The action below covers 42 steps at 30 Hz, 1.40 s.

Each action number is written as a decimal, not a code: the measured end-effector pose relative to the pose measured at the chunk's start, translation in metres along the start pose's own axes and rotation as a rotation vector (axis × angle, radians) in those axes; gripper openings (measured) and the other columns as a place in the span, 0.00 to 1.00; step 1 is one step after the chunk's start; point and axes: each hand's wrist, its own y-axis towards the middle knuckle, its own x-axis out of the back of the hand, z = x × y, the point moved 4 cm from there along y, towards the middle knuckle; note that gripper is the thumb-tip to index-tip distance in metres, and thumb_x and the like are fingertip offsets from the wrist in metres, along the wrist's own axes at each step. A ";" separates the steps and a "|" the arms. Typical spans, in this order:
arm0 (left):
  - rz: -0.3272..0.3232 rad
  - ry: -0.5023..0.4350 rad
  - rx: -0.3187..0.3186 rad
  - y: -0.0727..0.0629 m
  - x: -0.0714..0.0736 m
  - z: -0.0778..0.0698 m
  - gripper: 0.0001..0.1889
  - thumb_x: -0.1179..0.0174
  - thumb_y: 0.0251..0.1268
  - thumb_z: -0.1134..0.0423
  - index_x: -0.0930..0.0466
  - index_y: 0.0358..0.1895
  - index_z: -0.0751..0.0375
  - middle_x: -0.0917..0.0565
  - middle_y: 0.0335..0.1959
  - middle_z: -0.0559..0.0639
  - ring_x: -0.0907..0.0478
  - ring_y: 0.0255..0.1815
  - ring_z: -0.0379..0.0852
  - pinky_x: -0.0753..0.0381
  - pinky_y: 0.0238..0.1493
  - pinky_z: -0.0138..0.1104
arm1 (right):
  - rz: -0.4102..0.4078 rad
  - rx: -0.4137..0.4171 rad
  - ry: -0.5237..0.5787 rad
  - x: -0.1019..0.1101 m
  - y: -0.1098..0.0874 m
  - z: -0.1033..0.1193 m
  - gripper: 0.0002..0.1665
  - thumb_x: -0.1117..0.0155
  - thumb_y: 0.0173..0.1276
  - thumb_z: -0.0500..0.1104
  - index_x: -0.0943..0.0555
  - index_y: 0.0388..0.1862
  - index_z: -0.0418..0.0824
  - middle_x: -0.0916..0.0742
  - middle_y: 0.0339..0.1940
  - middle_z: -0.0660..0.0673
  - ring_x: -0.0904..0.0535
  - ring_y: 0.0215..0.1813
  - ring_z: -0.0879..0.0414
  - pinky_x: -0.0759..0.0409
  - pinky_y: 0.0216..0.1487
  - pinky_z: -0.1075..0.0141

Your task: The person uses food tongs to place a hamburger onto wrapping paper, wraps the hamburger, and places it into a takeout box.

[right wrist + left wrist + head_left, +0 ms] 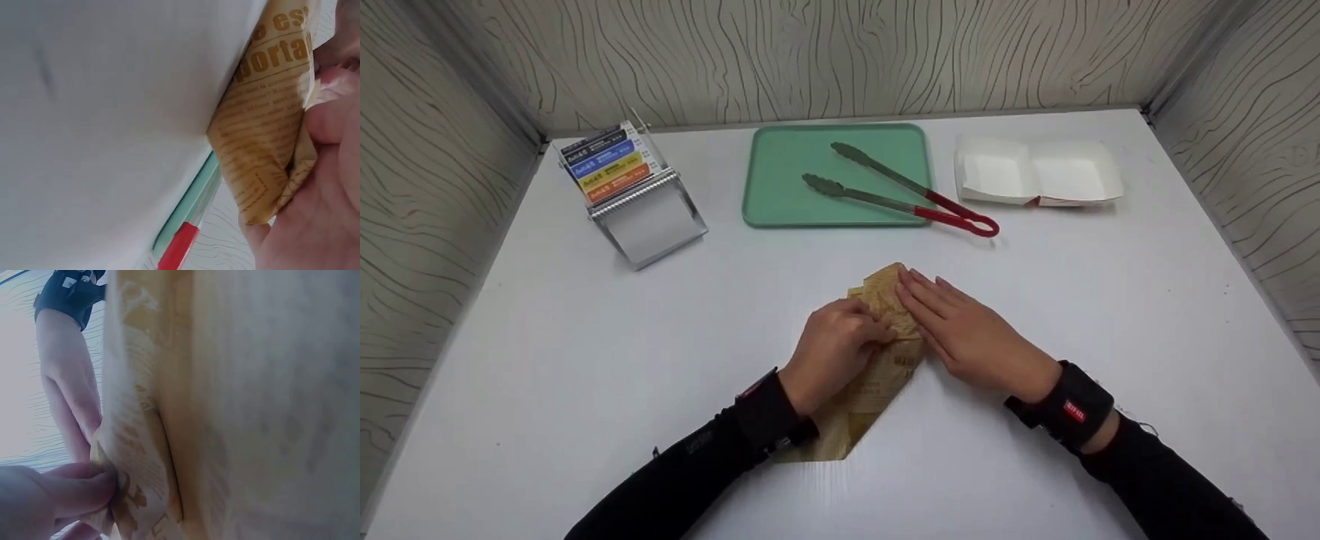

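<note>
A sheet of brown wrapping paper (885, 375) with newsprint-style lettering lies folded into a long shape on the white table, slanting away from me. My left hand (832, 345) pinches a fold of it between thumb and fingers near the far end, as the left wrist view shows at the paper edge (135, 495). Along the far right side of the paper rests my right hand (975, 337), its fingers straight and side by side. In the right wrist view the folded paper end (264, 185) lies against this palm. Whatever the paper may enclose is hidden.
At the back, a green tray (787, 157) carries red-handled tongs (885, 202), whose handle end overhangs its right edge. An open white carton (1072, 176) stands at the back right. A metal rack (652, 225) with several coloured boxes (611, 169) stands at the back left.
</note>
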 end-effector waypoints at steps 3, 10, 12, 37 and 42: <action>0.027 0.003 0.002 -0.001 0.001 0.001 0.05 0.31 0.68 0.66 0.05 0.39 0.53 0.07 0.34 0.46 0.15 0.42 0.46 0.14 0.48 0.37 | -0.007 0.022 -0.060 -0.002 0.001 0.003 0.33 0.48 0.80 0.38 0.37 0.81 0.34 0.35 0.84 0.38 0.39 0.83 0.44 0.35 0.79 0.49; 0.081 -0.026 0.000 -0.002 0.001 0.002 0.06 0.31 0.69 0.65 0.05 0.41 0.53 0.07 0.38 0.47 0.15 0.45 0.45 0.13 0.46 0.36 | -0.071 0.086 -0.177 -0.005 0.000 0.016 0.36 0.41 0.72 0.31 0.32 0.78 0.34 0.30 0.80 0.36 0.34 0.80 0.43 0.30 0.76 0.50; 0.096 -0.012 -0.017 -0.002 0.002 0.003 0.06 0.31 0.68 0.65 0.05 0.41 0.52 0.07 0.39 0.46 0.15 0.46 0.45 0.13 0.48 0.36 | -0.067 0.078 -0.177 -0.005 0.000 0.019 0.36 0.41 0.71 0.30 0.32 0.78 0.35 0.30 0.80 0.35 0.34 0.80 0.42 0.30 0.76 0.49; 0.427 -0.351 -0.138 0.004 0.027 0.042 0.09 0.33 0.70 0.67 0.07 0.49 0.55 0.08 0.46 0.46 0.13 0.52 0.38 0.14 0.54 0.34 | 0.007 0.048 -0.062 -0.008 0.001 0.019 0.34 0.45 0.81 0.58 0.33 0.81 0.51 0.38 0.84 0.36 0.44 0.85 0.42 0.41 0.82 0.50; 0.507 -0.359 -0.097 -0.008 0.040 0.061 0.26 0.37 0.61 0.80 0.13 0.59 0.50 0.16 0.64 0.45 0.23 0.68 0.44 0.23 0.70 0.41 | 0.007 0.059 -0.053 -0.008 0.001 0.018 0.35 0.44 0.80 0.59 0.33 0.81 0.53 0.38 0.84 0.36 0.44 0.85 0.42 0.41 0.82 0.49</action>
